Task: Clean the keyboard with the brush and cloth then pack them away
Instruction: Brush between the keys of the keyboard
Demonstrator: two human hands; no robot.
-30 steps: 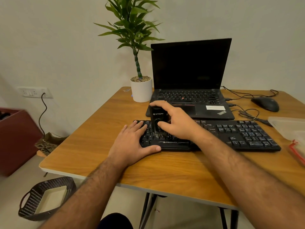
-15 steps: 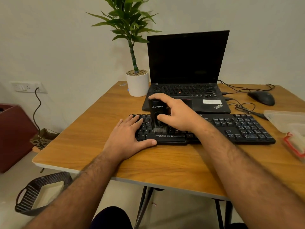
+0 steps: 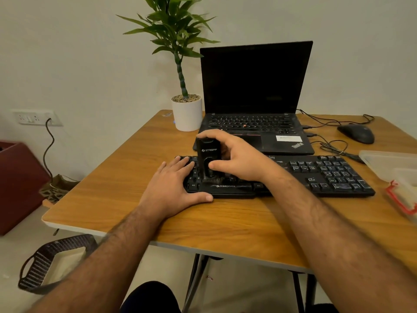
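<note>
A black keyboard (image 3: 325, 175) lies across the wooden table (image 3: 225, 227) in front of me. My right hand (image 3: 237, 158) grips a black upright brush (image 3: 207, 158), its bristles down on the keys at the keyboard's left part. My left hand (image 3: 176, 188) lies flat with straight fingers on the keyboard's left end, thumb along its front edge. At the right edge stands a clear plastic box (image 3: 392, 164), and something white with a red rim (image 3: 404, 199) lies below it; no cloth can be made out.
Behind the keyboard an open black laptop (image 3: 255, 86) stands, with a potted plant (image 3: 186, 109) to its left and a black mouse (image 3: 356, 133) with cables to its right. On the floor at the left are a woven basket (image 3: 42, 265) and a dark red box (image 3: 18, 181).
The brush stays on the same left part of the keyboard in my right hand. My left hand has not shifted. The camera view moved slightly.
</note>
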